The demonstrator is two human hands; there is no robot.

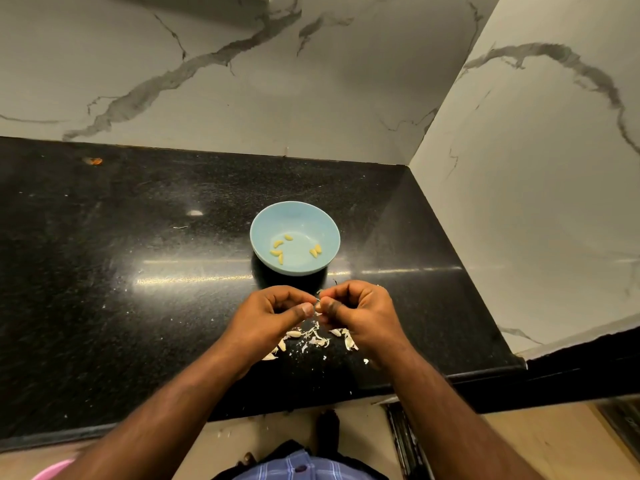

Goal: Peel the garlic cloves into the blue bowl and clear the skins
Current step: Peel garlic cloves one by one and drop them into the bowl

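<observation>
On the speckled black granite counter (pixel 104 271), the left hand (pixel 273 311) curls closed, thumb and fingertips pinching one end of a small pale garlic clove (pixel 318 306) held between both hands. Behind them sits the round pale-blue bowl (pixel 325 220), holding several peeled yellowish cloves (pixel 278 252). The right hand (pixel 360 311) pinches the clove's other end. Beneath the hands lie scattered papery white skins (pixel 317 339). The clove looks light and firm, likely slick once bare; its skin is thin and brittle, best caught with a nail at the tip.
</observation>
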